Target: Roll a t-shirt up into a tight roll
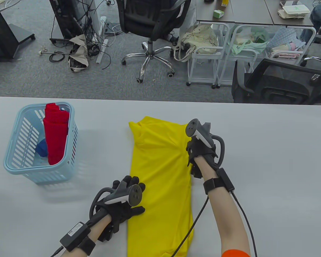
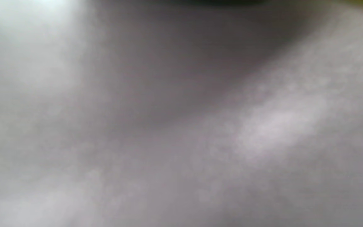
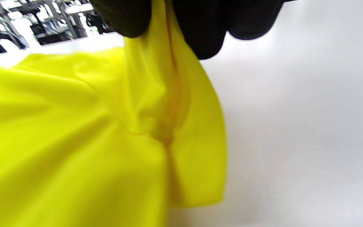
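Observation:
A yellow t-shirt (image 1: pixel 160 184) lies folded into a long strip on the grey table (image 1: pixel 270 160), collar end far from me. My right hand (image 1: pixel 194 156) is at the strip's right edge near the shoulder. In the right wrist view its fingers (image 3: pixel 200 28) pinch a raised fold of the yellow t-shirt (image 3: pixel 74 142). My left hand (image 1: pixel 131 198) rests with straight fingers on the strip's left edge, pressing it to the table. The left wrist view is a blur of grey table (image 2: pixel 181 126).
A light blue plastic basket (image 1: pixel 14 163) stands at the table's left, holding a red rolled garment (image 1: pixel 56 133) and something blue (image 1: pixel 42 148). Beyond the far table edge are office chairs (image 1: pixel 152 24), white carts (image 1: pixel 208 50) and cables on the carpet.

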`<state>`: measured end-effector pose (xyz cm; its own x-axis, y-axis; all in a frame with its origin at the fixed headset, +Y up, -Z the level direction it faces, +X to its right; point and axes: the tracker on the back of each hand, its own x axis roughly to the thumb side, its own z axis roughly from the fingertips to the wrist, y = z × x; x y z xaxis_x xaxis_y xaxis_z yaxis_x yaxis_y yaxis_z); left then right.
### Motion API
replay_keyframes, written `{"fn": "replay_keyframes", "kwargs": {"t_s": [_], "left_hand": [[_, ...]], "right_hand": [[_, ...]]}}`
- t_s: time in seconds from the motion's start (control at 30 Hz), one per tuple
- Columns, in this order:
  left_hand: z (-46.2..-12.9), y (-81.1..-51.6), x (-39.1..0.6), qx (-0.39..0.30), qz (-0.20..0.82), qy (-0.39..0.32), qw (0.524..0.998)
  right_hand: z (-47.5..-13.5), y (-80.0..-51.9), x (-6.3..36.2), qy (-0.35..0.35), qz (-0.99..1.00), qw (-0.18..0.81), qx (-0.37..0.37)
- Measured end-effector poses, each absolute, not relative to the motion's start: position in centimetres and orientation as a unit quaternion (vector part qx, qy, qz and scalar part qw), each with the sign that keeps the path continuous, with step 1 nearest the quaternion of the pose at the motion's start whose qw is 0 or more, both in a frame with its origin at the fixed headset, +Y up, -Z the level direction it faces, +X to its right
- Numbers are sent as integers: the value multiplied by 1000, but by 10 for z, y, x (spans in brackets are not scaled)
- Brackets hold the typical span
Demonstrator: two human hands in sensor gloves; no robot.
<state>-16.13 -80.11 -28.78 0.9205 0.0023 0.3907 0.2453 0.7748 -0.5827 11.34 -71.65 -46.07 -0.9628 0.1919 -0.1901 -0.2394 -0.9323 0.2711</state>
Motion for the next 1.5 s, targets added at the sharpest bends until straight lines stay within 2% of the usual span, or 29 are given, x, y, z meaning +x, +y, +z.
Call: {"fn": "replay_keyframes", "kwargs": {"t_s": [0.07,0.1,0.17,0.3,0.37,0.43,0.5,0.57,0.67,0.8,0.93,1.07,1.17,1.3,1.4,1.5], "left_hand": [[-288,-801,-161,-329,-66,-188,923],[-288,-801,-161,-329,-66,-188,923],[-288,-801,-161,-328,-67,-187,923],[-288,-801,-161,-327,-68,-187,924],[-288,-801,-161,-327,-68,-187,924],[-288,-801,-161,-327,-68,-187,924],[-288,-800,-161,-326,-69,-187,924],[-288,-799,-161,-321,-73,-185,926],[-291,-795,-161,-292,-93,-164,938],[-292,-789,-162,-258,-113,-143,949],[-289,-789,-161,-274,-77,-156,946],[-286,-786,-158,-266,-83,-168,945],[-282,-781,-156,-255,-79,-175,948],[-276,-779,-150,-254,-74,-188,946],[-273,-781,-145,-266,-66,-198,941],[-273,-789,-142,-294,-73,-201,932]], "right_hand": [[-451,-701,101,154,969,192,-18],[-446,-694,94,177,952,248,41],[-437,-687,84,223,928,289,81],[-426,-684,73,192,956,202,95],[-420,-696,68,202,961,160,100],[-414,-716,62,258,950,122,127],[-407,-741,55,335,929,35,156],[-401,-763,51,370,915,-43,153],[-402,-774,46,341,925,-84,145],[-420,-775,47,343,929,-63,120],[-441,-776,53,347,932,-28,96],[-437,-767,56,335,937,-3,102],[-410,-752,57,303,943,-34,134],[-363,-744,59,304,935,-52,176],[-324,-749,60,313,925,-75,202],[-309,-764,62,337,914,-73,213]]}}
